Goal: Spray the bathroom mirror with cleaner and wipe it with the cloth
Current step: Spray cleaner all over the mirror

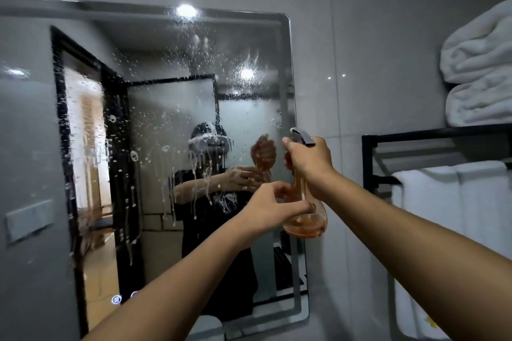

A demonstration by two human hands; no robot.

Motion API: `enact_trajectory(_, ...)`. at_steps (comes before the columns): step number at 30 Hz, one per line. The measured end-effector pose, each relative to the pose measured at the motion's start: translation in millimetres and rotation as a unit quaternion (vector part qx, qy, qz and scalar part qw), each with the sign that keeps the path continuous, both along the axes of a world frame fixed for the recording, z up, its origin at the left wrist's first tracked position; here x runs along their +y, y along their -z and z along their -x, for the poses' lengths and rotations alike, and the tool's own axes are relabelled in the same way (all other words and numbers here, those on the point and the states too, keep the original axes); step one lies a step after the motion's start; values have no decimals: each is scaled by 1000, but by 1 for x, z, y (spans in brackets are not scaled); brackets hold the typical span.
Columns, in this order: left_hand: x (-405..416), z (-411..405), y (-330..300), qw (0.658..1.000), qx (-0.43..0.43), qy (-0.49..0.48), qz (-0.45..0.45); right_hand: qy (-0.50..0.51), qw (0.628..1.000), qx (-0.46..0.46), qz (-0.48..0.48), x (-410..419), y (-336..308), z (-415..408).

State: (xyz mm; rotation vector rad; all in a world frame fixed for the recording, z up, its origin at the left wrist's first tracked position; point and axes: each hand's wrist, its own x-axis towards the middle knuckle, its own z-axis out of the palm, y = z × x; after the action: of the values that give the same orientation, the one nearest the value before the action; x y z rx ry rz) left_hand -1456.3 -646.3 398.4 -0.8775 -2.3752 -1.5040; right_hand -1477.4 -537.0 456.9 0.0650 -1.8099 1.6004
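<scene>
The wall mirror point(155, 108) is speckled with white foam drops, and streaks run down its middle. My right hand point(309, 159) grips the neck of a clear spray bottle point(306, 223) holding orange liquid, close to the mirror's right edge. The bottle's grey nozzle point(303, 135) points left at the glass. My left hand point(273, 206) curls around the bottle's lower body from the left. No cloth is in either hand.
A black metal rack point(415, 137) on the right wall carries rolled white towels point(479, 63) on top and hanging white towels point(448, 202) below. A grey wall plate point(29, 220) sits left of the mirror. Grey tiles surround everything.
</scene>
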Motion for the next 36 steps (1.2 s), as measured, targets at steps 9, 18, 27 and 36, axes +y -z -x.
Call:
enact_trajectory(9, 1, -3, 29, 998, -51, 13, 29, -46, 996, -74, -25, 6, 38, 6)
enact_trajectory(18, 0, -14, 50, 995, -86, 11, 40, -48, 994, -95, 0, 5, 67, 3)
enact_trajectory(27, -4, -19, 62, 994, -98, 4, 43, -16, 994, -108, 6, -3, 77, -3)
enact_trajectory(36, -31, -25, 71, 992, -125, -11, 19, -89, 989, -116, -31, -29, 81, -15)
